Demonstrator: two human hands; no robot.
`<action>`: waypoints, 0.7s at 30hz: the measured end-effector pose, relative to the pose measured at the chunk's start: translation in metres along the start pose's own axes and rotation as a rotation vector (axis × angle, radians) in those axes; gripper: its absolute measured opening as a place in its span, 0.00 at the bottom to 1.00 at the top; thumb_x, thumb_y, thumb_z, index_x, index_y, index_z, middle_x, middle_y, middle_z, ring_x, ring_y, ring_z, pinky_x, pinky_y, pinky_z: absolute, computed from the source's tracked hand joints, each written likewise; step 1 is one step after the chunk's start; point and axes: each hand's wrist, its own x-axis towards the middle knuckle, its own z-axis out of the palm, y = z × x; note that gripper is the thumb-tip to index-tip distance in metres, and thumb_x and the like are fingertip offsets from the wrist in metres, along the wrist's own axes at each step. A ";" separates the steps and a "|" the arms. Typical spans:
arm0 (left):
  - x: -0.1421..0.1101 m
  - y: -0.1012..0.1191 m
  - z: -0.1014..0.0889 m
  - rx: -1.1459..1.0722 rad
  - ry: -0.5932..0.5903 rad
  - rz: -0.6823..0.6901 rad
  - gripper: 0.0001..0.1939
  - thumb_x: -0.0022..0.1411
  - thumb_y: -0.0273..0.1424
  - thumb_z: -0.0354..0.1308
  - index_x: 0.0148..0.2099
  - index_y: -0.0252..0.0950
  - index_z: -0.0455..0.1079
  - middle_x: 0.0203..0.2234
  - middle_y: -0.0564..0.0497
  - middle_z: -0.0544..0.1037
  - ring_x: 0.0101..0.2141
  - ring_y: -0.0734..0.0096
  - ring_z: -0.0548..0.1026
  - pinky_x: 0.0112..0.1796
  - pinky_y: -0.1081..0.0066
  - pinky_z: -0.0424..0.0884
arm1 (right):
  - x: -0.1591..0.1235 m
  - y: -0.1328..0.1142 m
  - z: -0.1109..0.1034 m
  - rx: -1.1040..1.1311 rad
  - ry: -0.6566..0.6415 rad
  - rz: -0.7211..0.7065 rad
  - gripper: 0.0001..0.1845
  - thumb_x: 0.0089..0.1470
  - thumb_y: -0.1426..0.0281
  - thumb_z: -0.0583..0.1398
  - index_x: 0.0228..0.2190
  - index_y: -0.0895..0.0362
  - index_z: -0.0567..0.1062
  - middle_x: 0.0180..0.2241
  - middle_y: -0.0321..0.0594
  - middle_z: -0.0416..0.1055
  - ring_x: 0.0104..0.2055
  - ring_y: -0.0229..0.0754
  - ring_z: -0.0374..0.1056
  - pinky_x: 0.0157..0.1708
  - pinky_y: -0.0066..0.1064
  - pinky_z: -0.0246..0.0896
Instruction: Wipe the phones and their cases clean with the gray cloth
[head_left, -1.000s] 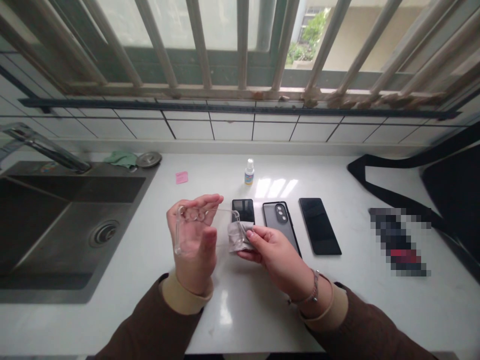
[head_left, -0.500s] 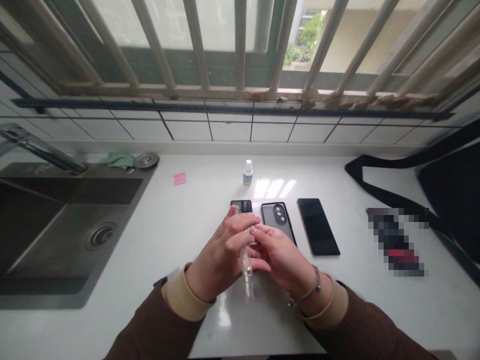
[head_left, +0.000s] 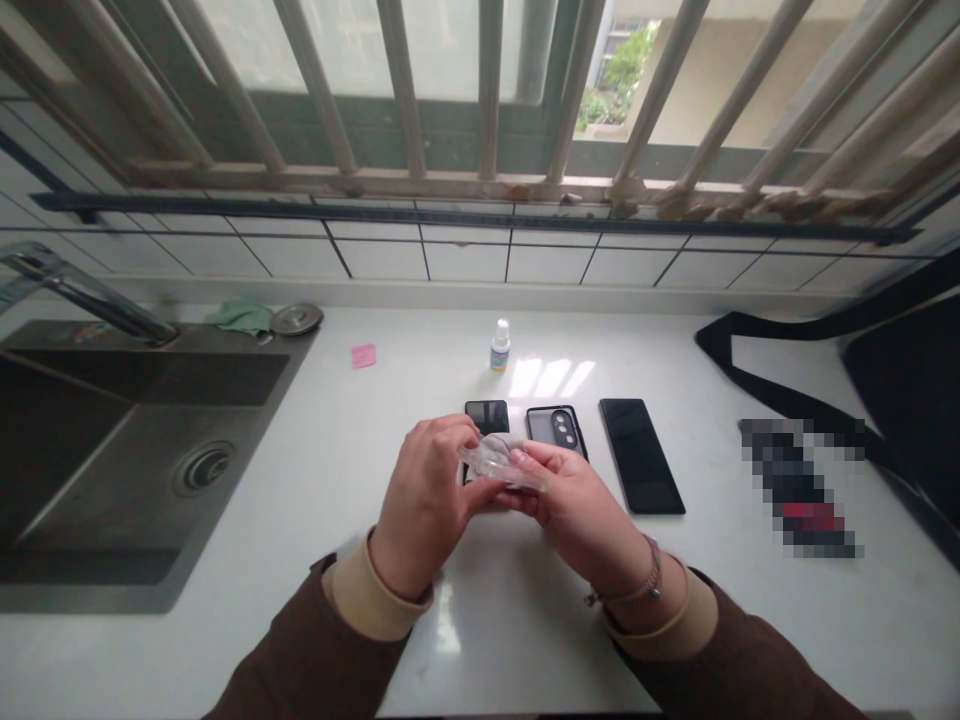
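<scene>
Between my two hands is a clear phone case (head_left: 491, 468), held tilted above the counter. My left hand (head_left: 426, 490) is closed on its left end, with the thumb underneath. At the other end, my right hand (head_left: 574, 500) pinches it between thumb and fingers. A pale greyish, rounded patch shows on or behind the clear plastic; I cannot make out what it is. Just beyond my hands lie a dark phone (head_left: 486, 415), partly hidden, and a black-rimmed phone case (head_left: 556, 428) with camera holes. A larger black phone (head_left: 642, 455) rests to the right of my right hand.
A small white bottle (head_left: 500, 348) stands behind the phones. There is a pink sticky note (head_left: 363, 356) left of it. The steel sink (head_left: 225, 520) and tap are at the left. A black strap (head_left: 772, 385) and a blurred-out item (head_left: 799, 490) lie at the right.
The clear case has turned from edge-on and lengthwise to crosswise, its ends now left and right. My right hand has moved slightly right, onto the case's right end.
</scene>
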 end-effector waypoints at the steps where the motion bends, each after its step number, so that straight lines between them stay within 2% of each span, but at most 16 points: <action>1: 0.000 0.002 0.000 -0.015 -0.007 -0.026 0.18 0.69 0.37 0.67 0.55 0.42 0.64 0.45 0.44 0.79 0.44 0.56 0.78 0.46 0.58 0.76 | 0.000 -0.001 -0.002 -0.032 0.009 -0.022 0.19 0.61 0.56 0.71 0.46 0.57 0.85 0.44 0.44 0.83 0.42 0.40 0.78 0.48 0.34 0.76; 3: -0.001 0.005 -0.001 -0.047 -0.026 -0.082 0.16 0.72 0.34 0.64 0.57 0.41 0.65 0.48 0.43 0.80 0.46 0.56 0.79 0.48 0.58 0.76 | 0.000 -0.003 -0.004 -0.100 0.008 -0.066 0.19 0.62 0.55 0.71 0.48 0.55 0.85 0.47 0.44 0.83 0.46 0.42 0.79 0.51 0.37 0.77; 5: -0.001 0.008 0.000 -0.072 -0.069 -0.116 0.21 0.72 0.34 0.63 0.64 0.41 0.65 0.53 0.40 0.79 0.51 0.54 0.79 0.52 0.57 0.75 | -0.001 -0.005 -0.004 -0.173 -0.011 -0.101 0.18 0.64 0.54 0.69 0.47 0.54 0.85 0.46 0.43 0.83 0.46 0.43 0.80 0.51 0.39 0.77; 8: -0.003 0.009 0.000 -0.129 -0.145 -0.169 0.30 0.75 0.38 0.59 0.73 0.41 0.58 0.57 0.38 0.78 0.55 0.52 0.78 0.55 0.55 0.75 | -0.005 -0.008 -0.001 -0.270 -0.058 -0.133 0.17 0.66 0.54 0.67 0.46 0.53 0.85 0.43 0.41 0.83 0.43 0.44 0.80 0.51 0.42 0.78; 10: -0.004 0.009 0.000 -0.192 -0.168 -0.255 0.31 0.76 0.41 0.56 0.76 0.40 0.56 0.57 0.38 0.78 0.54 0.52 0.79 0.55 0.53 0.74 | -0.006 -0.008 0.001 -0.302 -0.096 -0.139 0.18 0.67 0.53 0.66 0.48 0.53 0.85 0.44 0.42 0.83 0.45 0.46 0.80 0.52 0.44 0.78; 12: -0.005 0.009 0.000 -0.285 -0.170 -0.360 0.31 0.77 0.46 0.54 0.74 0.40 0.61 0.57 0.38 0.79 0.54 0.51 0.79 0.57 0.51 0.73 | -0.007 -0.006 0.001 -0.320 -0.108 -0.134 0.19 0.67 0.53 0.65 0.50 0.53 0.85 0.46 0.44 0.83 0.47 0.48 0.80 0.53 0.46 0.78; 14: -0.002 0.011 -0.001 -0.483 -0.117 -0.495 0.30 0.76 0.52 0.53 0.69 0.39 0.68 0.55 0.38 0.80 0.54 0.51 0.79 0.59 0.50 0.72 | -0.005 -0.004 0.000 -0.300 -0.032 -0.183 0.19 0.68 0.54 0.65 0.50 0.53 0.84 0.46 0.45 0.83 0.48 0.49 0.80 0.53 0.47 0.78; 17: 0.007 0.016 -0.005 -1.031 -0.044 -0.850 0.33 0.75 0.58 0.48 0.66 0.38 0.68 0.47 0.39 0.84 0.50 0.51 0.83 0.56 0.51 0.75 | -0.003 -0.004 -0.004 -0.210 0.226 -0.407 0.17 0.69 0.56 0.64 0.50 0.52 0.84 0.49 0.45 0.82 0.51 0.50 0.79 0.57 0.49 0.77; 19: 0.014 0.019 -0.009 -1.386 -0.191 -1.110 0.35 0.76 0.59 0.45 0.68 0.38 0.64 0.43 0.38 0.84 0.44 0.51 0.85 0.50 0.51 0.79 | -0.004 -0.007 -0.008 -0.241 0.371 -0.561 0.16 0.71 0.57 0.62 0.52 0.50 0.83 0.50 0.45 0.82 0.54 0.51 0.79 0.59 0.51 0.76; 21: 0.017 0.021 -0.011 -1.577 -0.376 -1.234 0.36 0.75 0.60 0.42 0.68 0.38 0.62 0.41 0.38 0.84 0.38 0.52 0.86 0.44 0.52 0.81 | -0.007 -0.010 -0.010 -0.446 0.423 -0.636 0.15 0.73 0.61 0.60 0.54 0.48 0.82 0.49 0.44 0.83 0.54 0.52 0.79 0.59 0.51 0.76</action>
